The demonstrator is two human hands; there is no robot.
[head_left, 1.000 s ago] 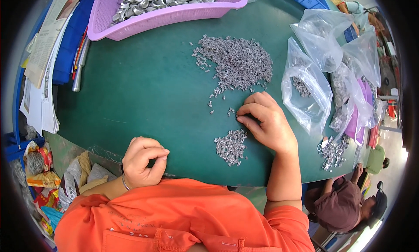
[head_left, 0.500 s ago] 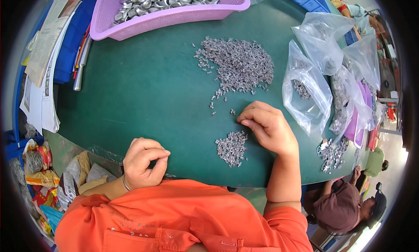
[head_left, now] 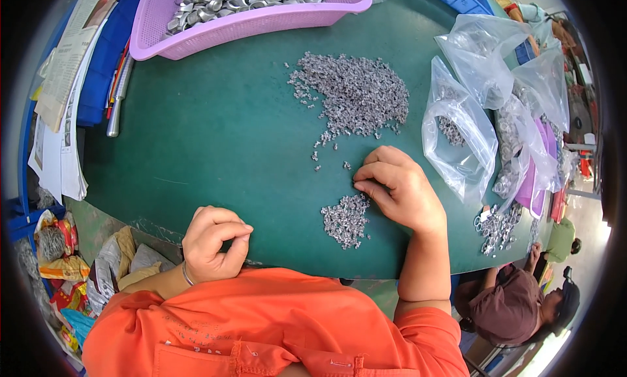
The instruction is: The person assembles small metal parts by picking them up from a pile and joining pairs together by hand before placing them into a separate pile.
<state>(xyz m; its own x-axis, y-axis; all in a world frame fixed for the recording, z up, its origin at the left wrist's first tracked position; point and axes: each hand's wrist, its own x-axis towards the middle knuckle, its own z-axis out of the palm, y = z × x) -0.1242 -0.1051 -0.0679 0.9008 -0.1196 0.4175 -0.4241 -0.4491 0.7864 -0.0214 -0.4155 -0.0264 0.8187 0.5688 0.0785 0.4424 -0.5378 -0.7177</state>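
Observation:
My left hand (head_left: 215, 244) rests at the table's near edge, thumb and forefinger pinched together. Whatever might be between those fingertips is too small to see. My right hand (head_left: 405, 189) hovers over the green table with its fingertips pinched, just above and right of a small pile of tiny grey metal parts (head_left: 345, 221). I cannot make out what that pinch holds. Farther off lies a larger heap of the same tiny parts (head_left: 356, 93), with a few loose ones (head_left: 347, 165) scattered between the two piles.
A pink-purple basket (head_left: 261, 19) of metal rings stands at the far left. Clear plastic bags (head_left: 460, 148) with parts lie on the right, near a cluster of small metal pieces (head_left: 498, 228). Papers and a blue tray (head_left: 98, 83) line the left edge. Another person (head_left: 506, 305) sits at right.
My right thumb and fingertips have shifted slightly beside the small pile. My left hand keeps its pinch in nearly the same place. The whole view has moved a little.

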